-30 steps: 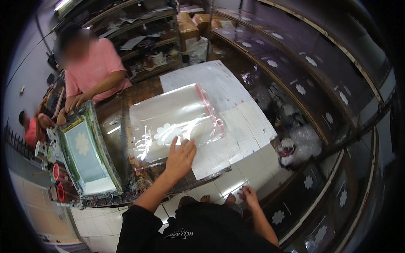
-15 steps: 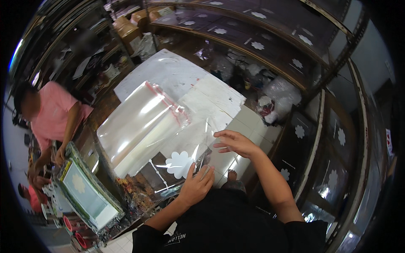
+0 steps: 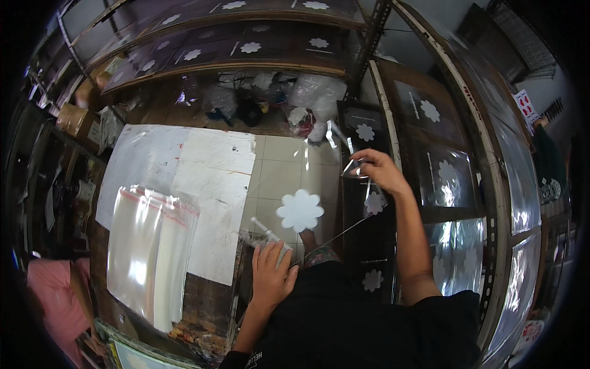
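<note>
A clear plastic bag (image 3: 300,211) printed with a white scalloped flower and a thin white bar is held up in front of me, off the table, with the floor showing through it. My right hand (image 3: 378,169) pinches its far right corner, fingers closed on the film. At the near left edge, my left hand (image 3: 270,277) has its fingers together over the film, the thumb hidden beneath or behind. To the left, a stack of clear plastic bags (image 3: 138,246) with pinkish-red edge strips lies on the white board (image 3: 212,190).
Racks with printed sheets stand close on my right (image 3: 445,172) and across the back (image 3: 246,67). Plastic-wrapped bundles (image 3: 316,98) lie under the back shelf. A person in a pink shirt (image 3: 55,295) is at the left, beside a framed screen (image 3: 132,355).
My view has turned right toward the racks. The printed bag has come off the table, stretched between my hands. My right hand has gone from open to pinching its corner.
</note>
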`<control>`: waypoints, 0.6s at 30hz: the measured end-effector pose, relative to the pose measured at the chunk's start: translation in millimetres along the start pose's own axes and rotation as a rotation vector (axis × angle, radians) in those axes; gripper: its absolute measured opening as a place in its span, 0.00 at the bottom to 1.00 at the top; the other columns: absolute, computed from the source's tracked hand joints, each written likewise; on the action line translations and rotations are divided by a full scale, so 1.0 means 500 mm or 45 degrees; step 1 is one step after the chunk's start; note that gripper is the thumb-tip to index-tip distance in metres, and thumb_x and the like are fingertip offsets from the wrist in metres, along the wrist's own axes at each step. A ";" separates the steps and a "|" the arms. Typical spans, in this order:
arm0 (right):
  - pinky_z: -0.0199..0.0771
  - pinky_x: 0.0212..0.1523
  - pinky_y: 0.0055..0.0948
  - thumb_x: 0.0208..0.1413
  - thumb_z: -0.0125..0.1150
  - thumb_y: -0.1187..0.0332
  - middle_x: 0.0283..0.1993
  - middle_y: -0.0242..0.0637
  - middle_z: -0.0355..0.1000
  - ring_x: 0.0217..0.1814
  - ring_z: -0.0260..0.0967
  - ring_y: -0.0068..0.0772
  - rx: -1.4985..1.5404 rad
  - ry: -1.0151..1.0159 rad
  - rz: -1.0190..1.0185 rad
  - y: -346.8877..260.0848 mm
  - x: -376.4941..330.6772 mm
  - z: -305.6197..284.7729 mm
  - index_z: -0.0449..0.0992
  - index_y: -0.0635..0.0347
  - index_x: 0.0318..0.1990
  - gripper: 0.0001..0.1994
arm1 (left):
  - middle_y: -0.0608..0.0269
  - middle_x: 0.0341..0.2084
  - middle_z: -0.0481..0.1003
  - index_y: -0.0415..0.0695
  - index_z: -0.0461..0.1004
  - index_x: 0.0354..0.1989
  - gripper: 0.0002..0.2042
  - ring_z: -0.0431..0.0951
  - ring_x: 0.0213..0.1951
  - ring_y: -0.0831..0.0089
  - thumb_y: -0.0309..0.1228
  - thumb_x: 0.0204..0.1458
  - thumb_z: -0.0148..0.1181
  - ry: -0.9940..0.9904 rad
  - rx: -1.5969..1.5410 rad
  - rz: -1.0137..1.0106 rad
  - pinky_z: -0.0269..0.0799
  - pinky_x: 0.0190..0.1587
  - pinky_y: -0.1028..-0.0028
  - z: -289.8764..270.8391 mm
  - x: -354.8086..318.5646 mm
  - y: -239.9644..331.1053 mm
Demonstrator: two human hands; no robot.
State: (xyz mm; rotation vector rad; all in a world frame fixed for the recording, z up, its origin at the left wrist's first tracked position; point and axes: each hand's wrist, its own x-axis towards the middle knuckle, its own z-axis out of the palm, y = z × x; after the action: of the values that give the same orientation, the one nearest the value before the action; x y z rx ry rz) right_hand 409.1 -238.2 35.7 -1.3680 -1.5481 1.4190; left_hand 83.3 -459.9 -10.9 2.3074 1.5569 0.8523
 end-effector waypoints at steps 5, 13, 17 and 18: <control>0.78 0.47 0.28 0.55 0.46 0.83 0.56 0.42 0.73 0.48 0.79 0.32 -0.102 0.250 0.108 0.029 -0.018 -0.087 0.74 0.67 0.56 0.20 | 0.48 0.57 0.70 0.40 0.76 0.50 0.19 0.67 0.61 0.48 0.30 0.49 0.65 0.035 -0.062 -0.121 0.55 0.66 0.44 0.010 -0.003 -0.030; 0.80 0.48 0.30 0.53 0.43 0.89 0.58 0.43 0.72 0.47 0.80 0.36 -0.354 0.082 0.245 0.308 0.154 -0.085 0.72 0.66 0.58 0.25 | 0.42 0.61 0.65 0.38 0.73 0.54 0.22 0.62 0.65 0.41 0.25 0.48 0.65 0.001 0.114 -0.379 0.54 0.67 0.42 0.030 0.021 -0.134; 0.80 0.46 0.28 0.54 0.43 0.90 0.55 0.37 0.75 0.47 0.77 0.30 -0.242 0.199 0.445 0.364 0.263 -0.044 0.74 0.62 0.58 0.26 | 0.38 0.65 0.61 0.38 0.70 0.56 0.23 0.57 0.68 0.37 0.27 0.50 0.64 0.006 0.261 -0.509 0.51 0.68 0.40 0.055 0.039 -0.178; 0.80 0.46 0.28 0.54 0.43 0.90 0.55 0.37 0.75 0.47 0.77 0.29 -0.182 0.237 0.437 0.407 0.292 -0.051 0.74 0.62 0.58 0.26 | 0.38 0.65 0.60 0.38 0.70 0.56 0.23 0.56 0.68 0.37 0.27 0.51 0.64 0.003 0.294 -0.524 0.50 0.68 0.39 0.060 0.045 -0.189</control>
State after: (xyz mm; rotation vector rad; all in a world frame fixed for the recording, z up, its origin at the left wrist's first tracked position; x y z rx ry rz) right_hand 449.0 -116.4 -180.9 -1.8671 -1.3606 1.3470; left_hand 33.9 -397.1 -74.1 2.0040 2.1247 0.5966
